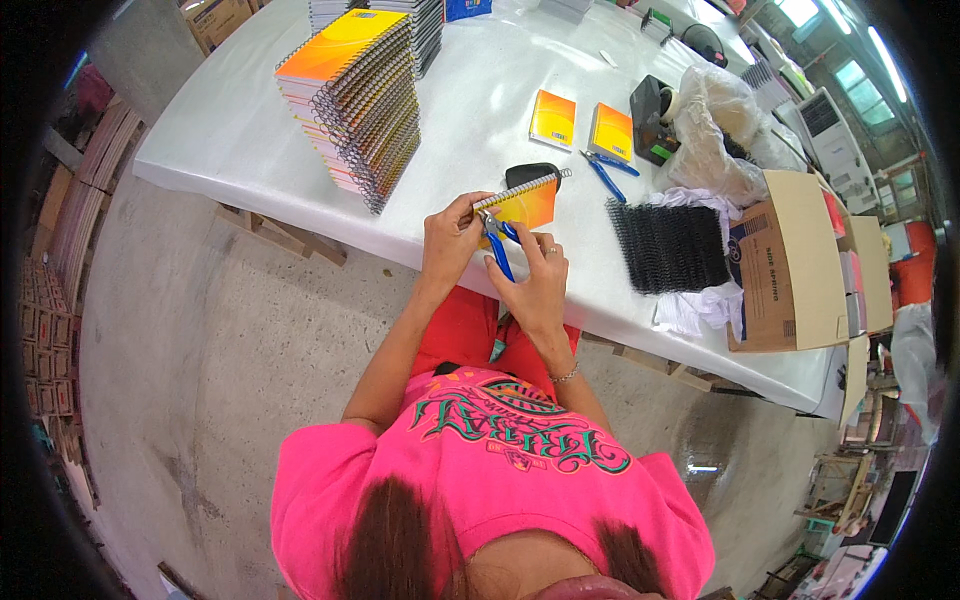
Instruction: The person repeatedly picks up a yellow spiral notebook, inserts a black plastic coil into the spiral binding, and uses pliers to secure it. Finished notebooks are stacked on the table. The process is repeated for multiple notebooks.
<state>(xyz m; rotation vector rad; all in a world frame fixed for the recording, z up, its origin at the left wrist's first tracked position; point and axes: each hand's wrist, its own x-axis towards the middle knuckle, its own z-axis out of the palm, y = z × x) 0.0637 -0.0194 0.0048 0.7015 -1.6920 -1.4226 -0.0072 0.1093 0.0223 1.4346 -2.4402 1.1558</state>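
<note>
A spiral notebook [528,207] with a yellow and orange cover is held over the table's front edge. My left hand [452,236] closes on its left end, by the end of the wire coil. In my right hand [535,285] is a pair of blue-handled pliers [497,247], the fingers wrapped round its handles. The pliers' jaws reach the coil's left end beside my left fingers; whether they bite the wire is too small to tell. A dark rounded object [533,174] lies just behind the notebook, partly hidden by it.
A tall stack of spiral notebooks [350,110] stands on the white table [480,110] at left. To the right are two small orange pads [553,120], another blue-handled pliers [604,178], a heap of black coils [670,248] and an open cardboard box [790,265].
</note>
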